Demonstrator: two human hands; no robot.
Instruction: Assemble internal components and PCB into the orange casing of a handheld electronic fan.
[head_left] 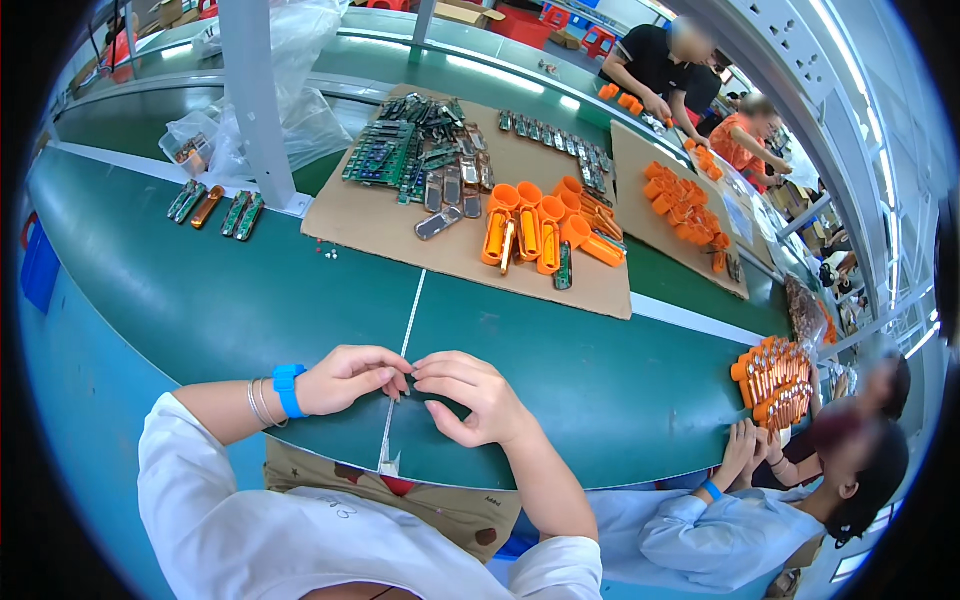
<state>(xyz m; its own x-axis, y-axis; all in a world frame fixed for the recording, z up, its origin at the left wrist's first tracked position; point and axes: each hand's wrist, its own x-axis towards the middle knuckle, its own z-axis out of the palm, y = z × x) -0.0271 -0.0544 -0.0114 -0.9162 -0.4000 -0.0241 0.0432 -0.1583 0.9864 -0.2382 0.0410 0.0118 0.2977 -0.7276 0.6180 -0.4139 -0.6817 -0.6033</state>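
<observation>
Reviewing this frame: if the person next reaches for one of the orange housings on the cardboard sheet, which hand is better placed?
Probably the right hand. Both hands meet at the belt's pale seam, fingers pinched together on something too small to identify, but the orange housings lie ahead and to the right, so the left hand would have to cross over.

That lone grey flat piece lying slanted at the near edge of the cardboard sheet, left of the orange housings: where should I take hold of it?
Take the grey flat piece across its two long edges near the middle, coming straight down from above. It lies flat and slanted on the cardboard sheet, apart from the orange housings, so both long sides look free. Turn the grip to match its slant.
</observation>
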